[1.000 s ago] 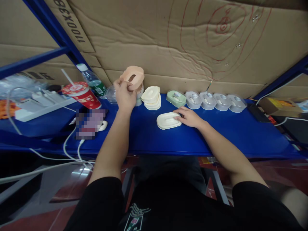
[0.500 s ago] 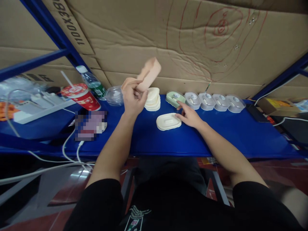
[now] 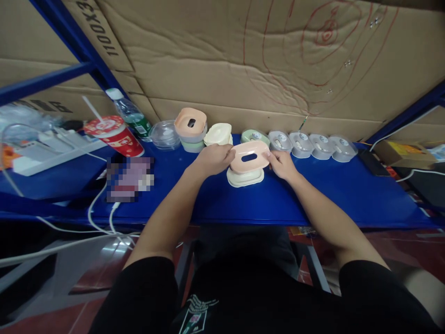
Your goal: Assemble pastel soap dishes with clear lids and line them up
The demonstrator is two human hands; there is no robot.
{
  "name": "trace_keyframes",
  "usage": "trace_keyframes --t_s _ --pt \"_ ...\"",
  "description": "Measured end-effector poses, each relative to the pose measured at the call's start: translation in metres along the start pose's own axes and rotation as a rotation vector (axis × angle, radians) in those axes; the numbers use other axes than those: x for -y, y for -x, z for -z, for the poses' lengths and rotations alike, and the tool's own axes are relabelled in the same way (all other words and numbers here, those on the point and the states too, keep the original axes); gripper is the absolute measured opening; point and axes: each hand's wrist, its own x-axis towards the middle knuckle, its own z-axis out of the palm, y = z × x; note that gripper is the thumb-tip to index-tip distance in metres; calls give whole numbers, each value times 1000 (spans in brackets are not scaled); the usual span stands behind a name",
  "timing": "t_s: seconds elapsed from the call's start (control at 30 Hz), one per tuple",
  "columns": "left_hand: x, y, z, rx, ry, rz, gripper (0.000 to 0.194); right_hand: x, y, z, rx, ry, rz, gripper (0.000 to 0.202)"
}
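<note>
**While we've got both hands on the peach shell, the cream lid sits right below it**

So our left hand has its fingers closed narrow on one end of the peach shell, and our right hand pinches the other end. It's over the far part of the cream lid, which lies on the blue table; we can't tell if they touch. Behind our left hand is the cream stack, with the peach-topped stack beside it. Behind our right we've got a row of lidded tubs, green one leftmost. Red cup and bottle are way off left.
</note>
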Motion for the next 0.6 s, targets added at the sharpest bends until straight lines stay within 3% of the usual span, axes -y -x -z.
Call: trace_keyframes --t_s 0.13,0.3,0.43,0.6 --pt "5 -2 0 176 30 7 42 3 -1 -2 92 35 -56 77" --pt "6 -4 -3 319 23 -15 46 4 -3 -5 232 263 -96 61" --pt "5 -7 -10 468 56 11 40 9 -4 -3 402 353 -153 52" --pt "10 -9 -8 481 147 55 36 14 -4 1 470 362 -179 61"
